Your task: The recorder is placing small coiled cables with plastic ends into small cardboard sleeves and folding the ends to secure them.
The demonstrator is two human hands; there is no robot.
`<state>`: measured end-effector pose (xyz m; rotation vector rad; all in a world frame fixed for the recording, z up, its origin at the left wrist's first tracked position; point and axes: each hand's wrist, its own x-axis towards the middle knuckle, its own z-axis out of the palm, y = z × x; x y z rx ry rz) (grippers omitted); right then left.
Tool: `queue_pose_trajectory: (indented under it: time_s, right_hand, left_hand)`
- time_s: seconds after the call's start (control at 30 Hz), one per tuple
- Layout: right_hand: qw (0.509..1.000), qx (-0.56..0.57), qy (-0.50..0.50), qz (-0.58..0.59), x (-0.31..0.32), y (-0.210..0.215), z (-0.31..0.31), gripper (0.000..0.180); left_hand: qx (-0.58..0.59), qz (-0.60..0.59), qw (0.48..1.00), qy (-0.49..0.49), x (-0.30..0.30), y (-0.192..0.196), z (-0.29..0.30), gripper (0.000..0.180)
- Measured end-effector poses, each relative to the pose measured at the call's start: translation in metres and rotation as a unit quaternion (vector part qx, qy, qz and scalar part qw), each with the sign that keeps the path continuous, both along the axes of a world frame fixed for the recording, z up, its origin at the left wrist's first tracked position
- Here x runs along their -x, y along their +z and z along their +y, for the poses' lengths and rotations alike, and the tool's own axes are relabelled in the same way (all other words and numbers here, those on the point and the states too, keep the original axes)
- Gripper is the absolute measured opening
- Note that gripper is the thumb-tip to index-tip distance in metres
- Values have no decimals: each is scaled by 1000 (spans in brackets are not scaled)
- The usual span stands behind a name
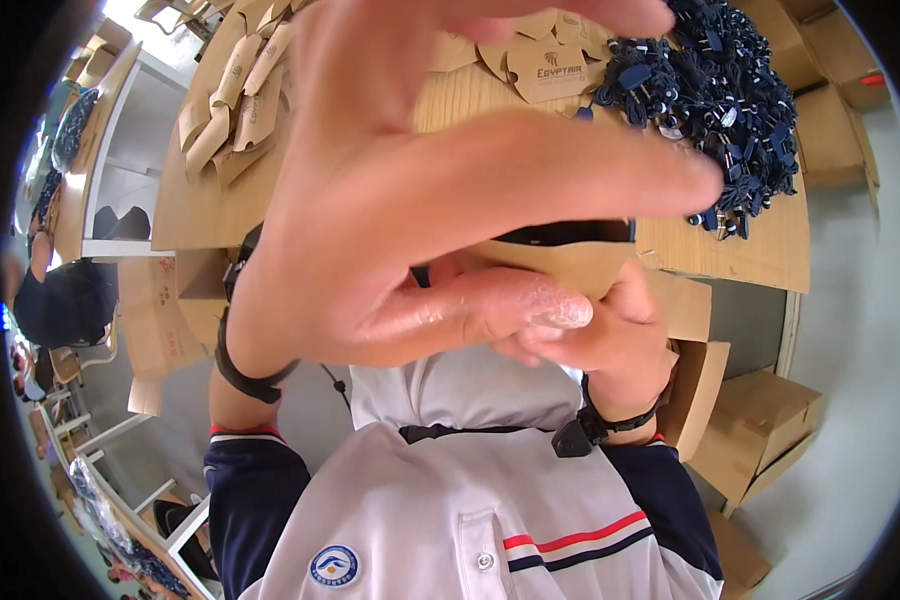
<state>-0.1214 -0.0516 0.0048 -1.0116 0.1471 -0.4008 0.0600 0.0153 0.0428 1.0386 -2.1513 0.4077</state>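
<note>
My left hand (370, 220) is raised close in front of me and fills the middle of the head view. Its fingers are spread apart, with the thumb well below them, and I see nothing in its grip. Behind it, low in front of my chest, my right hand (630, 345) is closed around a brown cardboard pillow box (580, 262). The box's mouth faces up and something dark shows inside; I cannot make out what. My left hand covers most of the box and part of my right hand's fingers.
A heap of dark blue earphones with coiled cords (730, 110) covers the table's right side. Brown pillow boxes (240, 90) lie at the left, and more (545, 70) at the far middle. Cardboard cartons (760, 430) stand at right; another carton (160, 310) stands at left. People sit farther left.
</note>
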Motion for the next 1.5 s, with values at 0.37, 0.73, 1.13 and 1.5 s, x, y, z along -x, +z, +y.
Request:
queue_pose_trajectory:
  time_s: [0.37,0.73,1.13,1.5]
  right_hand:
    - [987,40,-152,8,-7,0,5,37]
    - [817,539,-201,34,-2,-13,-30,30]
    - [971,215,-96,31,2,-22,-15,36]
    - [968,130,-212,-41,0,-21,-3,51]
  left_hand:
    - [-240,8,970,28,-4,10,0,35]
    - [-328,580,745,7,36,-39,2,32]
    - [-8,195,974,116,32,-65,1,66]
    - [161,169,970,75,55,-82,-24,31]
